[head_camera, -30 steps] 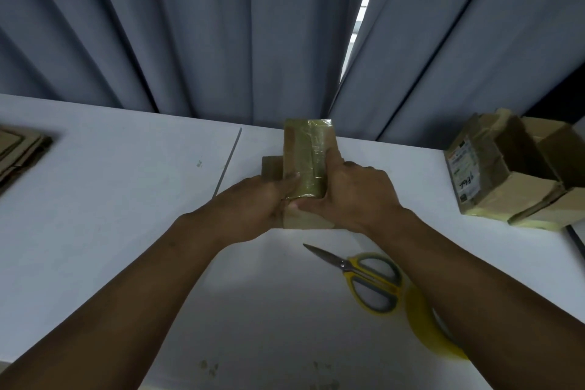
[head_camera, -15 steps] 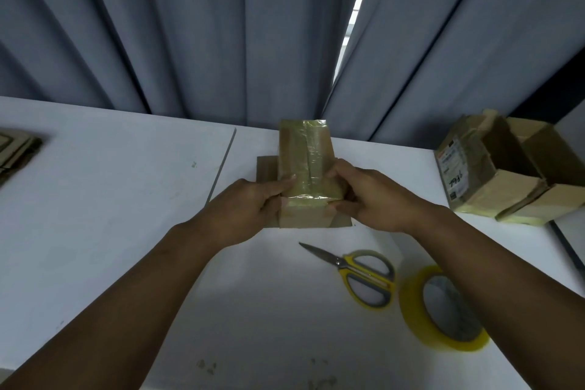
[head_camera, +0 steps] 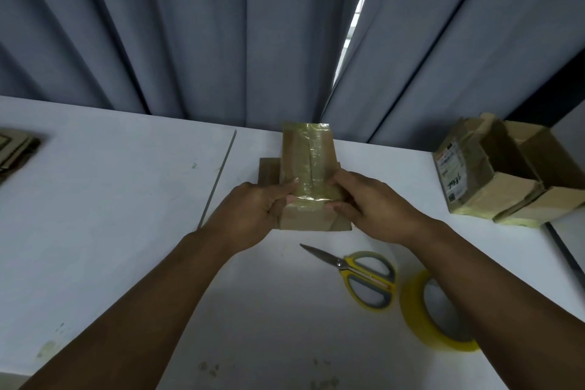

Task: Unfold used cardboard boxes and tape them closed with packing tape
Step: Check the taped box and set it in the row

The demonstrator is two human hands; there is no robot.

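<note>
A small brown cardboard box point(head_camera: 307, 155) stands on the white table point(head_camera: 110, 199) at the centre, its top seam covered with shiny clear tape. My left hand point(head_camera: 253, 212) grips its near left side, thumb on the taped top. My right hand point(head_camera: 370, 206) holds its near right side, fingers pressed on the tape edge. Loose flaps stick out at the box's base on both sides. A yellow roll of packing tape point(head_camera: 430, 313) lies near my right forearm, partly hidden by it. Yellow-handled scissors point(head_camera: 361, 272) lie shut just left of the roll.
Two opened, taped cardboard boxes point(head_camera: 506, 174) sit at the right edge of the table. Flattened cardboard point(head_camera: 15, 149) lies at the far left edge. Grey curtains hang behind the table. A seam runs between two tabletops left of the box.
My right hand slid from on top of the box down to its near right side. The view shifted, so the tape roll shows more.
</note>
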